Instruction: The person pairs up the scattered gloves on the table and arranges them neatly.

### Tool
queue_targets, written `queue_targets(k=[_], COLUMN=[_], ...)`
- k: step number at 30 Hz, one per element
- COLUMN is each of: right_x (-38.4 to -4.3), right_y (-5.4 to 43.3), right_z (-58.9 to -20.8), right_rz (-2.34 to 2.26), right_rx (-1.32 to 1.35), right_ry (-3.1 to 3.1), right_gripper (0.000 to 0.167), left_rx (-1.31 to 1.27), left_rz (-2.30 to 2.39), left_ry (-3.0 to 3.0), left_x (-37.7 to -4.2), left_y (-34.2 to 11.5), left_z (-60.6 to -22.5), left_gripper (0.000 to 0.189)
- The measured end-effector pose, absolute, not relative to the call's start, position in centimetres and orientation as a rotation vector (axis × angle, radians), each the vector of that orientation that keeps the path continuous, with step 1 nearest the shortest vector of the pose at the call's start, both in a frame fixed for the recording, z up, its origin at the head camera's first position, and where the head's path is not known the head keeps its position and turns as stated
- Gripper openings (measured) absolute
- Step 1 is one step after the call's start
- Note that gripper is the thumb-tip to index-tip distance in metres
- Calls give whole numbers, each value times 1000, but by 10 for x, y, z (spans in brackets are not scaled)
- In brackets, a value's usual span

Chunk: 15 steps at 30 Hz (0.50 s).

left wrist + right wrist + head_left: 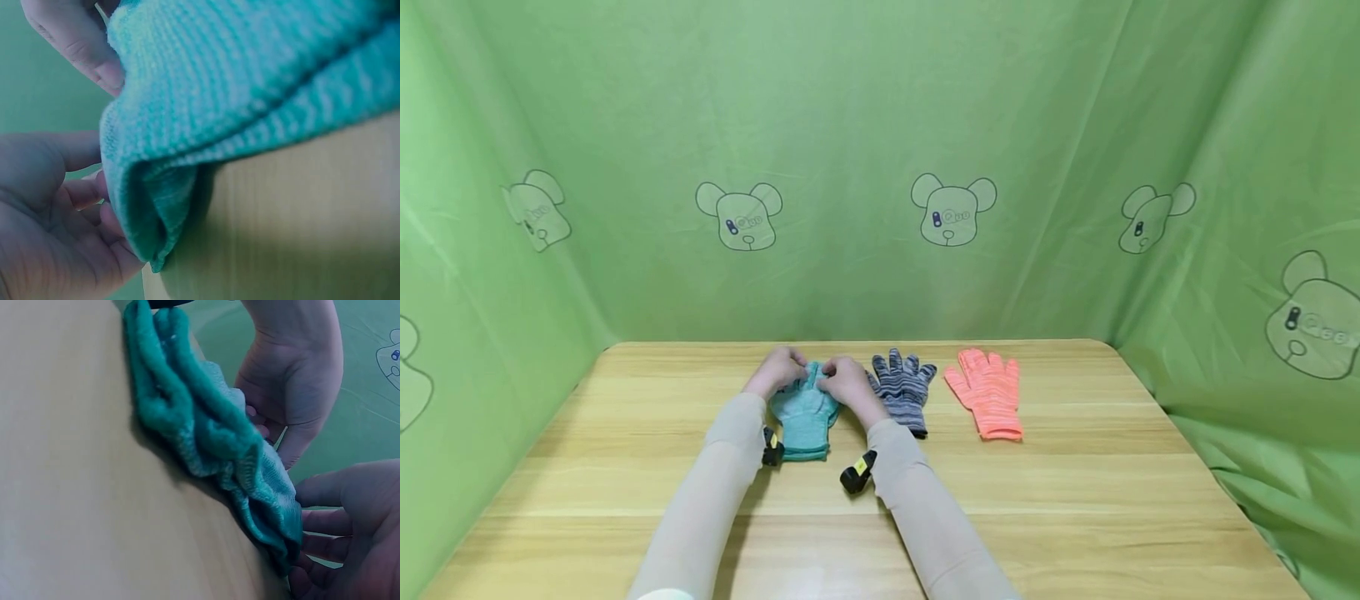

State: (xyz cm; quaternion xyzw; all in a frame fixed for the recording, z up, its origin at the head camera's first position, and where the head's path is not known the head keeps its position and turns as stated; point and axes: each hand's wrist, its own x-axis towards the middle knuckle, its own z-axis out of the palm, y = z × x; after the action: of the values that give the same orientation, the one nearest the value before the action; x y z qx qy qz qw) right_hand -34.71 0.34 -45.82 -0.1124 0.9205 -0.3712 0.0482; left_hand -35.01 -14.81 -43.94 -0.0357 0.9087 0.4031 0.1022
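A pair of teal knit gloves [806,421], layered one on the other, lies on the table with cuffs toward me. At its finger end, on the left, my left hand [777,370] pinches the fabric. From the right side my right hand [847,381] pinches the same end. Close up in the left wrist view, the left thumb lies over the edge of the gloves [206,81] and the other fingers reach beneath it. In the right wrist view the folded cuffs of the gloves [187,394] show, and the right fingers [328,522] are at the far edge.
Right of the teal gloves lie grey-and-black striped gloves [901,392], partly behind my right wrist. Farther right are orange-pink gloves [988,396]. They all lie on a light wooden table [1075,500]. Green curtains [850,125] with bear-head prints enclose the back and sides.
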Motion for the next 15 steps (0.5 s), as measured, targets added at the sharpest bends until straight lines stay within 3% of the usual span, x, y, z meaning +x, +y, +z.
queue_targets(k=[15], right_x=[-342], right_y=[2], right_z=[-457], right_rz=[-1007], right_rx=[-372], right_ry=[2894], right_gripper=[33], left_rx=[-103], left_rz=[1255], left_ry=[2674], left_x=[-351], left_y=[-158], left_z=[-443], left_gripper=[22])
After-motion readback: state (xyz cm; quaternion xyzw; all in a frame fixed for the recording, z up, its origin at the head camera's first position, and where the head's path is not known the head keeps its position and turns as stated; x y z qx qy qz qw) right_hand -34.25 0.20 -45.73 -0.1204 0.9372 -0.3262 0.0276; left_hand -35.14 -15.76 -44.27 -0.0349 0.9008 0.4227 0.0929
